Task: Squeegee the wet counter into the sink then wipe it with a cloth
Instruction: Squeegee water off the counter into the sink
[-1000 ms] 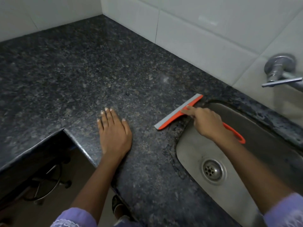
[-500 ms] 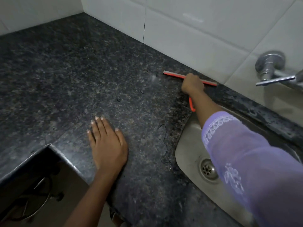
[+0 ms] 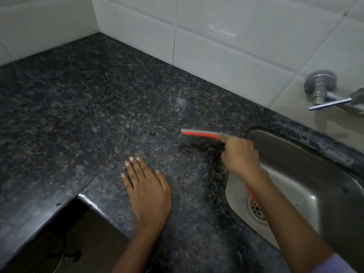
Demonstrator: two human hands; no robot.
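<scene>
A dark speckled stone bench (image 3: 82, 107) fills most of the view, backed by white wall tiles (image 3: 226, 36). At the right, a steel sink (image 3: 325, 194) is set into the bench, with a round drain (image 3: 257, 210) at its bottom and a metal tap (image 3: 323, 91) on the wall above.

The left hand (image 3: 147, 192) lies flat, palm down on the bench near its front edge, fingers straight and slightly spread, holding nothing. Its forearm runs back toward the bottom of the view.

The right hand (image 3: 239, 154) reaches forward over the left rim of the sink, fingers curled tight around an orange squeegee (image 3: 201, 133). The index finger stretches along the blade's back. The blade, orange with a grey strip, points left from the hand, over the bench just beside the sink; whether it touches the stone cannot be told. The orange handle shows below the wrist, over the sink. A dark wet patch (image 3: 212, 168) lies on the bench along the sink's rim, under the hand.
</scene>
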